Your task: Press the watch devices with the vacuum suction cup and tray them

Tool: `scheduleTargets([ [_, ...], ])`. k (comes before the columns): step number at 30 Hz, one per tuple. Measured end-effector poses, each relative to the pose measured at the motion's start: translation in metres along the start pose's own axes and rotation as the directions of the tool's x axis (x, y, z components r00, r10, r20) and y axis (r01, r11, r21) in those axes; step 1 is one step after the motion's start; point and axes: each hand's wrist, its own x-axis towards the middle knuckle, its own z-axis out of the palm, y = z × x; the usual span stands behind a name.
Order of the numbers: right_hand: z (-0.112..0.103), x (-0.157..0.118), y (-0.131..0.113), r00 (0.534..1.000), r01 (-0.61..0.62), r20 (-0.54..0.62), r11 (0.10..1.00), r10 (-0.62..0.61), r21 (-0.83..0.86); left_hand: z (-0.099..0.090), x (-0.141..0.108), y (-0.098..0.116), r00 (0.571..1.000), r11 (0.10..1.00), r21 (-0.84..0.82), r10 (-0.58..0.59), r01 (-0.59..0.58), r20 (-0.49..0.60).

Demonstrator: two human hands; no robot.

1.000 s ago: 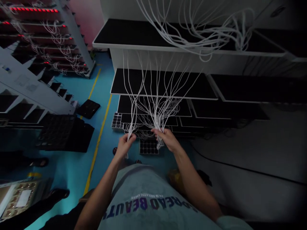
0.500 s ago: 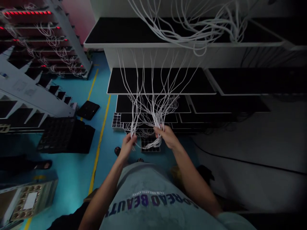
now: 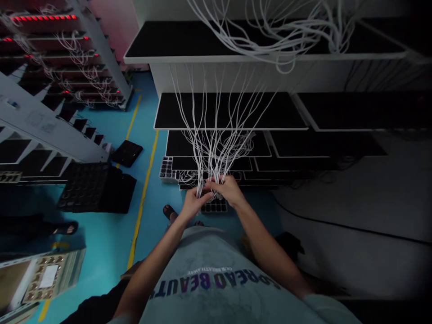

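Left hand (image 3: 194, 203) meets right hand (image 3: 230, 190), gripping cables (image 3: 212, 157)

Thin white cables (image 3: 212, 155), many strands, bunched together between left hand (image 3: 193, 203) and right hand (image 3: 229, 190), fanning upward, loosely looped just above.
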Motion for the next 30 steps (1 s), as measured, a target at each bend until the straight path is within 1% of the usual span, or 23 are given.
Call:
scheduleTargets([
  [5,0.000,0.000,-0.005,0.999,0.040,-0.030,0.992,-0.044,-0.124,0.001,0.002,0.003,1.000,1.000,0.000,0.002,-0.002,0.015],
  [9,-0.002,-0.001,-0.004,0.998,0.040,-0.042,0.991,-0.046,-0.127,0.000,0.003,-0.001,1.000,0.999,-0.033,0.004,-0.004,0.004],
  [11,-0.007,-0.001,-0.003,0.999,0.039,-0.032,0.995,-0.043,-0.093,-0.006,0.003,-0.005,1.000,0.998,-0.069,0.005,-0.007,-0.023],
  [15,-0.024,-0.005,0.001,0.999,0.005,-0.046,1.000,-0.005,-0.008,-0.030,-0.001,-0.008,0.994,0.984,-0.177,-0.020,0.000,-0.107],
  [17,-0.030,-0.007,0.002,0.998,-0.017,-0.066,1.000,0.015,-0.022,-0.041,-0.003,-0.007,0.990,0.970,-0.241,-0.046,0.012,-0.136],
  [19,-0.033,-0.008,0.002,0.997,-0.041,-0.062,0.998,0.038,-0.047,-0.046,-0.004,-0.005,0.986,0.953,-0.302,-0.064,0.014,-0.156],
  [21,-0.032,-0.007,0.003,0.997,-0.055,-0.048,0.997,0.053,-0.049,-0.046,-0.004,-0.002,0.984,0.935,-0.354,-0.068,0.005,-0.165],
  [25,-0.030,-0.001,0.005,0.997,-0.078,-0.026,0.996,0.076,-0.054,-0.040,-0.003,0.003,0.984,0.897,-0.441,-0.078,-0.001,-0.160],
  [28,-0.034,0.002,0.006,0.997,-0.071,-0.015,0.994,0.070,-0.078,-0.036,-0.003,0.006,0.981,0.866,-0.500,-0.068,-0.032,-0.182],
  [30,-0.037,0.002,0.006,0.998,-0.058,-0.009,0.997,0.057,-0.060,-0.033,-0.003,0.006,0.981,0.846,-0.532,-0.067,-0.041,-0.182],
])
